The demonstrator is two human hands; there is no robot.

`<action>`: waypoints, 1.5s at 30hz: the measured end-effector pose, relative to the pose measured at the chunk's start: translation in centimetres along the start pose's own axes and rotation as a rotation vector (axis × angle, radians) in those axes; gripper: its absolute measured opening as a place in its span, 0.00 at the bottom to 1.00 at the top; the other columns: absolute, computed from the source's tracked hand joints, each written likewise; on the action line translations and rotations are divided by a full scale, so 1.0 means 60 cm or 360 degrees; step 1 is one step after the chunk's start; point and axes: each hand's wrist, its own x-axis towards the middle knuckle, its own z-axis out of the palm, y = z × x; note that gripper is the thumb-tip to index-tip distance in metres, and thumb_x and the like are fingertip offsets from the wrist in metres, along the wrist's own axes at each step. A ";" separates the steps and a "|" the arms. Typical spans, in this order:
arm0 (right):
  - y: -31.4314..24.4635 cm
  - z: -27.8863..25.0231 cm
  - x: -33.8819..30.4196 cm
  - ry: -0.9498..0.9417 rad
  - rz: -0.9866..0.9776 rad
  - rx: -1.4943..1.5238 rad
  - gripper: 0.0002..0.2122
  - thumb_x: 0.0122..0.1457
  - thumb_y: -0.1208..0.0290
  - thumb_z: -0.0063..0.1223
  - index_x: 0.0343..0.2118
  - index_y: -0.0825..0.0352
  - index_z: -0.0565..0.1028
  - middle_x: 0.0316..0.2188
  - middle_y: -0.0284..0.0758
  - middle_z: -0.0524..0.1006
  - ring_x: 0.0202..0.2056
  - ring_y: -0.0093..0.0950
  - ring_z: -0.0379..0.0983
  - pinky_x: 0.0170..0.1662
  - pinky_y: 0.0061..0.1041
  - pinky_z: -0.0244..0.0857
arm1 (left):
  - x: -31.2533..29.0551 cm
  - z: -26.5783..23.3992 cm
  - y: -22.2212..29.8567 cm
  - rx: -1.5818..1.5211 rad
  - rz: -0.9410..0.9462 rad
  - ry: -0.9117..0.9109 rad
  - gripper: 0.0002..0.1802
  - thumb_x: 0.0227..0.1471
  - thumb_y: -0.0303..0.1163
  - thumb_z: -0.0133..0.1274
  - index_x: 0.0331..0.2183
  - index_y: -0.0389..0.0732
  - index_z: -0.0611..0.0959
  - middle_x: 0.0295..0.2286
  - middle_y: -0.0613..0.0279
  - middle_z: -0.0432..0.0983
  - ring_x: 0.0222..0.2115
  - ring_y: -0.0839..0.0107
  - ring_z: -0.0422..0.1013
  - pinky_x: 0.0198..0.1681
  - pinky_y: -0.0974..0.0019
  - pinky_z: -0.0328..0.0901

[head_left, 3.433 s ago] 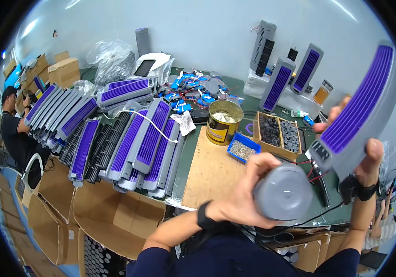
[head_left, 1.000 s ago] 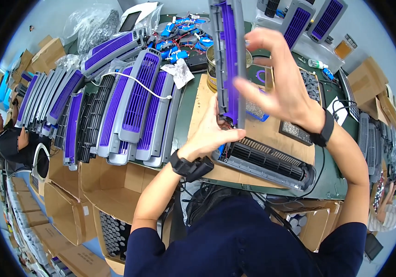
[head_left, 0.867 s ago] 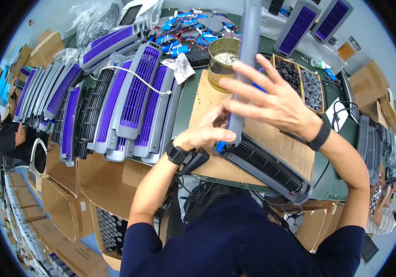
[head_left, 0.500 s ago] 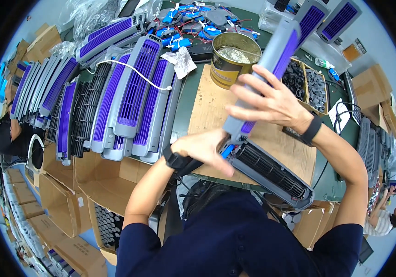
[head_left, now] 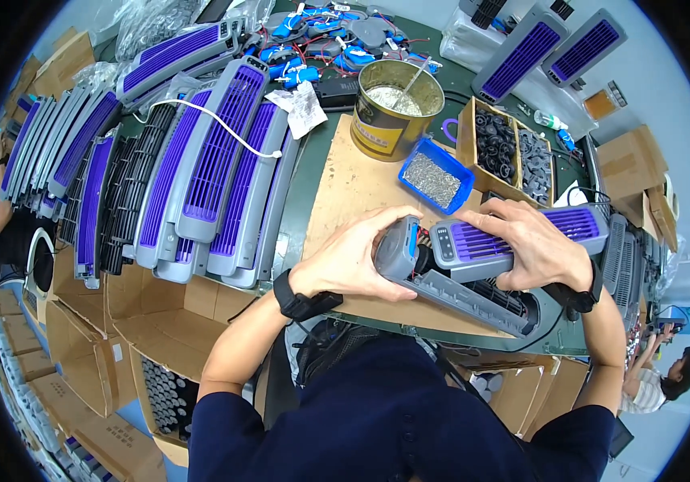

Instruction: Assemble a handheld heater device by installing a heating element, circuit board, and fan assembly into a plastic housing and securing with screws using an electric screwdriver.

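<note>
My left hand is wrapped round the rounded left end of a grey tower-fan housing, which lies slanted near the table's front edge. Inside it, part of a black cylindrical fan wheel shows, along with a bit of blue wiring at the left end. From above, my right hand grips a grey fan cover with a purple grille. This cover sits over the far side of the housing, at an angle to it, hiding much of the inside. Whether the two parts touch cannot be made out.
Beyond my hands are a blue tray of screws, a metal tin and a wooden box of small black and grey parts. Purple-grilled fans are stacked at left. Wired blue parts lie behind; cardboard boxes stand below.
The cover has swung from steeply raised to lying lengthwise over the housing, my right hand moving down with it. My left hand now wraps the housing's end. The screw tray has come into sight.
</note>
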 end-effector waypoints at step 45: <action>0.036 0.162 -0.094 -0.0025 0.0234 0.1242 0.52 0.32 0.54 0.78 0.59 0.73 0.61 0.54 0.44 0.69 0.56 0.34 0.65 0.61 0.31 0.55 | -0.052 -0.008 0.054 -0.0303 0.0784 0.0643 0.22 0.31 0.31 0.67 0.35 0.37 0.85 0.44 0.45 0.73 0.42 0.61 0.71 0.46 0.63 0.64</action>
